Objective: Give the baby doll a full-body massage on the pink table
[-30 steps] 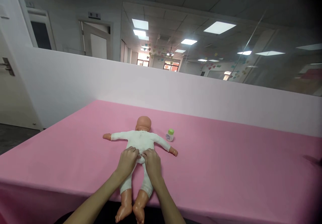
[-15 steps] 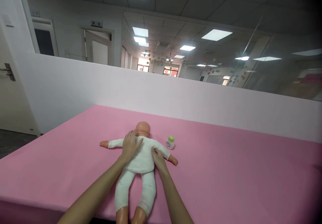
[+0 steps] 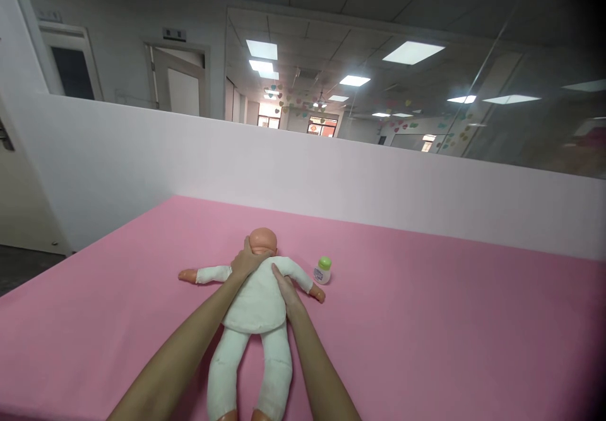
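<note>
A baby doll (image 3: 258,301) in white cloth clothing lies stretched out on the pink table surface, arms spread, its head pointing away from me; no face shows. My left hand (image 3: 248,261) wraps the doll at its neck and left shoulder, with the thumb across the base of the bare head (image 3: 263,240). On the other side, my right hand (image 3: 285,285) grips the torso beneath the doll's right arm, thumb on top and fingers partly hidden under the body. A small jar (image 3: 322,274) with a green lid stands just beyond that arm.
The pink table (image 3: 426,320) stretches to both sides and meets a low white wall (image 3: 331,175) at the back. Above the wall is a glass pane showing a lit room. A door (image 3: 23,187) stands at the far left.
My left hand has moved up from the doll's upper back to its neck. My right hand has moved slightly upward along its side. The doll has shifted a little left in view.
</note>
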Demonstrator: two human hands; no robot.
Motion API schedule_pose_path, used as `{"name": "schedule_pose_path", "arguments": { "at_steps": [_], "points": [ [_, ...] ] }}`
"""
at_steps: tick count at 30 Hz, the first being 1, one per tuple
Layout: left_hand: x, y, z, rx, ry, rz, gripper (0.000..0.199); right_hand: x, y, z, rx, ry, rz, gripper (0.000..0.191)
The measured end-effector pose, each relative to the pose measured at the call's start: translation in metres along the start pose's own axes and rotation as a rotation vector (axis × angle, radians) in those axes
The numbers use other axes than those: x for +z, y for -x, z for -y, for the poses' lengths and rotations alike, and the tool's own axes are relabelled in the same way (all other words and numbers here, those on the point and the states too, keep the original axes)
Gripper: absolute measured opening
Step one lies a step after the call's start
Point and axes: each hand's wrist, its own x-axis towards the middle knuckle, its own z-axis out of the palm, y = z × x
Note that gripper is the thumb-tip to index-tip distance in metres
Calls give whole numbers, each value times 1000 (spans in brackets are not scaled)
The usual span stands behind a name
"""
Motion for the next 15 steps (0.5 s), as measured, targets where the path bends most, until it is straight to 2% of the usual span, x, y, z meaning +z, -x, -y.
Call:
{"name": "schedule_pose_path", "arguments": {
  "at_steps": [3,8,12,15],
  "points": [
    [1,-4,6,32,78,-21,83,8,4,9,44,-104,40,65],
    [-6,-8,6,79,302,-49,72,24,13,32,-121,-111,44,63],
    [-21,-7,-6,155,529,-33,55,32,32,64,-255,7,43,61],
    [-38,3,-20,184,740,35,56,38,52,94,-343,150,77,56]
  ]
}}
